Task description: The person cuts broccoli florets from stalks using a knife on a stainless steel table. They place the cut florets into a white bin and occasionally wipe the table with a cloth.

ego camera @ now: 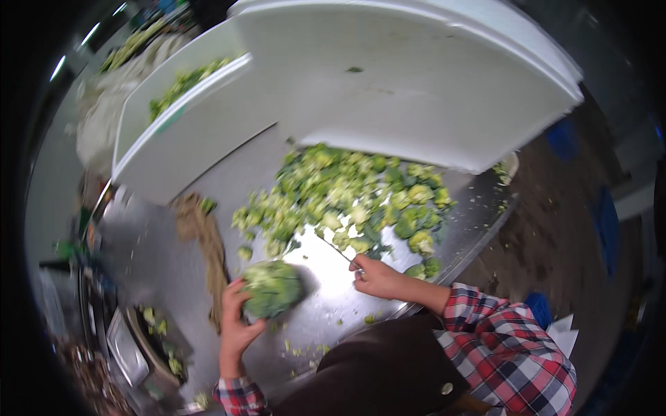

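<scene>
Fingers spread around its left side, my left hand grips a large green broccoli head over the steel table. Whether the head rests on the metal I cannot tell. My right hand is closed around the handle of a slim knife, mostly hidden by the fingers. The thin blade points up and left, towards a heap of cut broccoli florets. Blade and broccoli head are apart. Small green crumbs lie on the metal close to my apron.
A big white bin stands tilted behind the heap. Left of it, a white crate holds green pieces. A brown cloth lies along the table's left part, near a small container with florets. The table edge runs at right.
</scene>
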`<state>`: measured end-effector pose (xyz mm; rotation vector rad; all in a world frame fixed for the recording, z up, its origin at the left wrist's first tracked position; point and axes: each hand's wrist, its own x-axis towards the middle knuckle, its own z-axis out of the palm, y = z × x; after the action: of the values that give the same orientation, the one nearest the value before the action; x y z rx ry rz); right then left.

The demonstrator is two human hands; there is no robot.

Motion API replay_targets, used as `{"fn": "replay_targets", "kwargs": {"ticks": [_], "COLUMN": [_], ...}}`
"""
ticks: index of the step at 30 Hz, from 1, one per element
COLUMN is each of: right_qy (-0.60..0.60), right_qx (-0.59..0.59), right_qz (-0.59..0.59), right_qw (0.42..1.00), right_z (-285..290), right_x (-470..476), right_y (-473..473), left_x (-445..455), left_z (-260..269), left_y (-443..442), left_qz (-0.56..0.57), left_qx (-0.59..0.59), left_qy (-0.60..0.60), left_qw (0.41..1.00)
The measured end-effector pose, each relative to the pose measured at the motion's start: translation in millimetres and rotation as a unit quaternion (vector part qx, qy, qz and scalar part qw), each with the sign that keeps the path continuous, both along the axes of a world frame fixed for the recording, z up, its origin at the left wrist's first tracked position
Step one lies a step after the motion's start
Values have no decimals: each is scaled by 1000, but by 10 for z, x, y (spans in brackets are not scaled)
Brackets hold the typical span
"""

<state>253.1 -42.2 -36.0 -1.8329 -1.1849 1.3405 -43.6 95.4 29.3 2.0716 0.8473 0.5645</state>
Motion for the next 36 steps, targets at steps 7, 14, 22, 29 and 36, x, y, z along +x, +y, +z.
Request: {"fn": "replay_targets", "kwargs": {"ticks": [7,14,22,29,36], "right_qy": [-47,-134,-196,-260,-269], "right_qx": [38,171,188,130,68], "right_qz": [173,165,275,267,249], "right_qw": [983,962,922,919,928], "right_z": [221,-165,-101,-67,36], "right_x": [-324,-381,-366,-427,-520], "right_y": [-232,-280,65,141,372], "left_x": [7,440,518,601,817], "left_z": [-684,-810,-945,-847,-740], "left_y": [-719,-915,-679,-664,-627], "left_qz": [122,273,277,284,332], "left_qx": [-186,-154,-154,-148,-75], "left_qy": [-130,-151,-129,-101,32], "left_qw": [966,938,940,942,940]}}
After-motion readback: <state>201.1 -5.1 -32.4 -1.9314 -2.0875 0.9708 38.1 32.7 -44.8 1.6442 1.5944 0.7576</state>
